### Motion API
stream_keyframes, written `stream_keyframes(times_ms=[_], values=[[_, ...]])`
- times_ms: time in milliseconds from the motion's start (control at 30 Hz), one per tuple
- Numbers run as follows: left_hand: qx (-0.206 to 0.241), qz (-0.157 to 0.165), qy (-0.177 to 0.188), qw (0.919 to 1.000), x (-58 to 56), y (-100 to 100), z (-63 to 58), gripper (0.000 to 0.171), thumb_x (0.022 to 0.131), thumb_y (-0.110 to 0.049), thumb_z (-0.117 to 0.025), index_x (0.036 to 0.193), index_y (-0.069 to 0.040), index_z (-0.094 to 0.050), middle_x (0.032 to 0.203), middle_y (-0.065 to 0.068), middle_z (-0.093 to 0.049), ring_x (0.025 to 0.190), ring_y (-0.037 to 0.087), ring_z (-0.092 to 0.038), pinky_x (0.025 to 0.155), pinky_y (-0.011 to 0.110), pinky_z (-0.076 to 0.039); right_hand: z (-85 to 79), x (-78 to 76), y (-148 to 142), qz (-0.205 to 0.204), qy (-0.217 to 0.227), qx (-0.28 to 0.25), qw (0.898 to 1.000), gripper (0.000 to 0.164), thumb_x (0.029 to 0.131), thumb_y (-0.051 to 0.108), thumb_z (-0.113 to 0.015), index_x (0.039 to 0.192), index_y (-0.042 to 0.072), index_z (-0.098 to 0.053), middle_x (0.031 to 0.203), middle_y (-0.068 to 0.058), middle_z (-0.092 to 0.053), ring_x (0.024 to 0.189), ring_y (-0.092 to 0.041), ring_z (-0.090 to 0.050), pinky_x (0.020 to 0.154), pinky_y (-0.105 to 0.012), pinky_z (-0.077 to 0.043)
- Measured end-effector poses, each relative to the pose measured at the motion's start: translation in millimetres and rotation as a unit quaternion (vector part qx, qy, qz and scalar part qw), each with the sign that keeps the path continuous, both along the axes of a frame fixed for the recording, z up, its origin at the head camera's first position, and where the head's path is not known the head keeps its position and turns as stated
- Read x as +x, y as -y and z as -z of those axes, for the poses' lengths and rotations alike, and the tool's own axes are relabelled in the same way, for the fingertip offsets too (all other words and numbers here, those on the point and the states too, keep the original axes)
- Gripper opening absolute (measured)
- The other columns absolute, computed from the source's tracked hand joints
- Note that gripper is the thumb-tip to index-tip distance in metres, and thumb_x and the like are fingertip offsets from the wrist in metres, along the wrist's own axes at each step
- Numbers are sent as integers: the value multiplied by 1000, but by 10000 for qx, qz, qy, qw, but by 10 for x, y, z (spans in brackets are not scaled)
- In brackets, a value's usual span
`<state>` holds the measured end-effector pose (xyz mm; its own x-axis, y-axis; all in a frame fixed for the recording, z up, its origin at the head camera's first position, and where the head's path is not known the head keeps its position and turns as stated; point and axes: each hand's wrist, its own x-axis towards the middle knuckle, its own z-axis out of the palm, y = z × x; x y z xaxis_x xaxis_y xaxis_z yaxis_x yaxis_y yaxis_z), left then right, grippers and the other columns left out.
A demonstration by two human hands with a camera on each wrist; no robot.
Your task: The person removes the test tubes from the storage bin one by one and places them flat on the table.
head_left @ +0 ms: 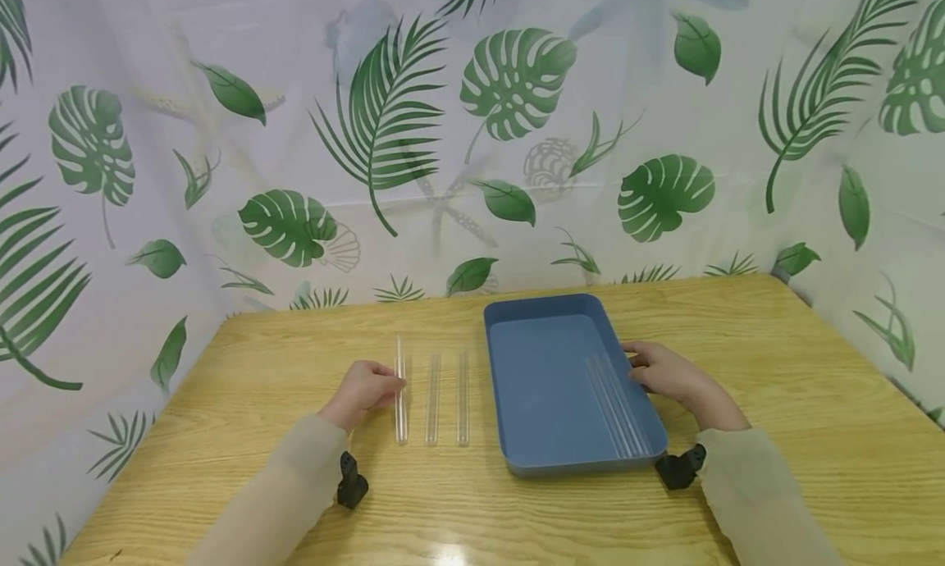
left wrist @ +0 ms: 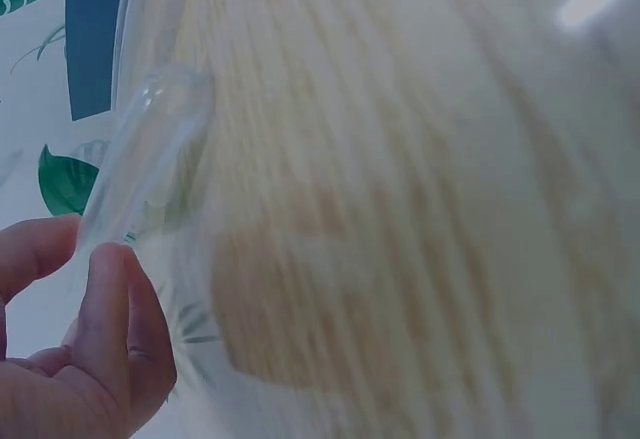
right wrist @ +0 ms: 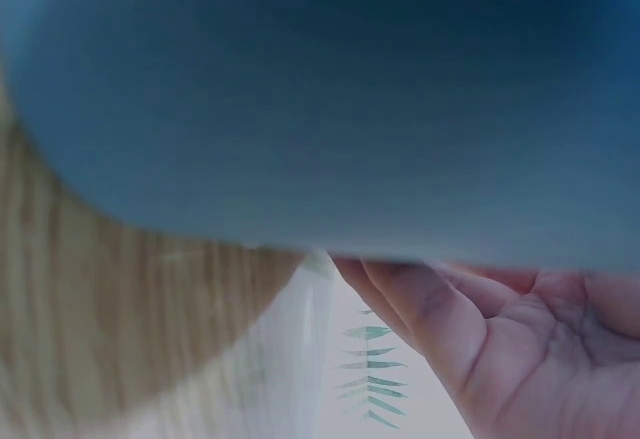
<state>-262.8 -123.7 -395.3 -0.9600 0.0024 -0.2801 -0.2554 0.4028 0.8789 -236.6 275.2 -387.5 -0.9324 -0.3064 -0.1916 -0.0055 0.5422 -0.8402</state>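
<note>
My left hand (head_left: pixel 363 390) pinches a clear test tube (head_left: pixel 401 418) between thumb and fingers. It is the leftmost of three tubes standing side by side lengthwise on the table; the left wrist view shows its rounded end close up. To its right lie a second test tube (head_left: pixel 432 402) and a third test tube (head_left: pixel 463 402). My right hand (head_left: pixel 668 376) holds the right rim of a blue tray (head_left: pixel 546 394), its fingertips partly hidden by the tray wall in the right wrist view. Inside the tray, clear tubes (head_left: pixel 616 406) lie along the right side.
Under everything is a wood-grain table (head_left: pixel 443 500). A leaf-printed cloth (head_left: pixel 472 180) hangs behind it and along both sides. A black wrist camera (head_left: pixel 351 480) sits at the left cuff, and another black wrist camera (head_left: pixel 679 467) is near the tray's front right corner.
</note>
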Motion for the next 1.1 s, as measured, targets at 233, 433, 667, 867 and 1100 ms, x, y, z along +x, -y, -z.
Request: stream_keyframes(times_ms=[233,433,667,867,1100], values=[[-400,-47,-39,9992,-42,-56,38,17,80,-2,-62,93,8,-55,83,12,-54,61,12,-50,56,22,-47,1,9,3,18,-5,24,10000,49,89,-5,-34,134,-15,-15,124,-39,-31,107,-44,-43,85,-50,-40],[-763,-67,-94,9970,-50,-92,56,14,79,-2,-63,86,7,-55,78,11,-53,57,13,-49,52,21,-46,-7,12,6,4,-30,50,10000,49,89,-5,-33,134,-15,-16,124,-38,-32,107,-44,-43,85,-50,-40],[-960,52,-103,9953,-44,-115,52,12,78,-1,-63,83,5,-54,73,10,-52,54,12,-47,51,22,-45,-2,10,10,17,-31,84,10000,49,89,-5,-34,133,-15,-16,124,-38,-32,108,-44,-42,85,-50,-40],[-1050,88,-154,9943,-38,-124,51,11,78,0,-64,81,4,-53,72,9,-52,51,11,-46,48,21,-44,-1,12,10,25,-25,78,10000,49,89,-5,-34,133,-15,-16,124,-38,-31,108,-44,-42,85,-50,-40],[-1196,149,-263,9924,-36,-120,63,12,77,0,-64,81,5,-53,74,11,-53,51,12,-49,48,22,-45,-4,9,4,25,-21,28,10000,49,89,-5,-34,133,-15,-15,123,-38,-32,107,-44,-43,85,-49,-40]])
